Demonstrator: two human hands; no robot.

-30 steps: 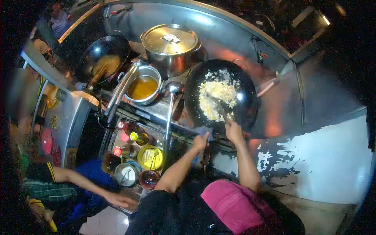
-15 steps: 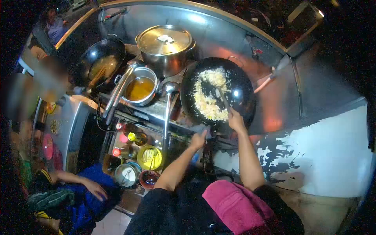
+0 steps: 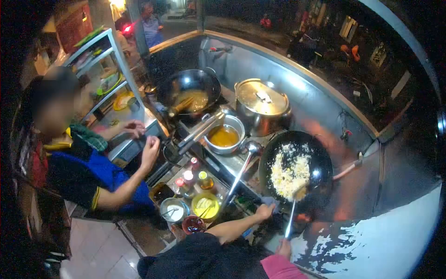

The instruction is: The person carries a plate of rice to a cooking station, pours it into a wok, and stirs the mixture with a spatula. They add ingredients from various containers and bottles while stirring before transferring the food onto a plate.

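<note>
A black wok (image 3: 322, 200) sits on the stove at the right, with pale, crumbly food that looks like rice (image 3: 290, 169) spread over its inside. My left hand (image 3: 265, 211) is closed at the wok's near left edge, over a greyish cloth (image 3: 271, 202); the grip itself is partly hidden. My right hand (image 3: 284, 248) is wrapped round the end of a long-handled metal spatula (image 3: 290, 221). The spatula's head lies in the food near the wok's front rim. A pink cloth (image 3: 281, 268) lies just below my right hand.
Left of the wok are a ladle (image 3: 240, 174), a pot of yellowish liquid (image 3: 225, 136), a lidded stockpot (image 3: 262, 97) and a second wok (image 3: 189, 81). Bottles (image 3: 205, 181) and bowls (image 3: 206, 207) stand nearer. A co-worker (image 3: 116, 181) stands at the left, both hands raised.
The view has swung left, bringing the co-worker into full view with hands lifted. My right hand has drawn back toward me, and the spatula's head has moved to the near rim with the food gathered.
</note>
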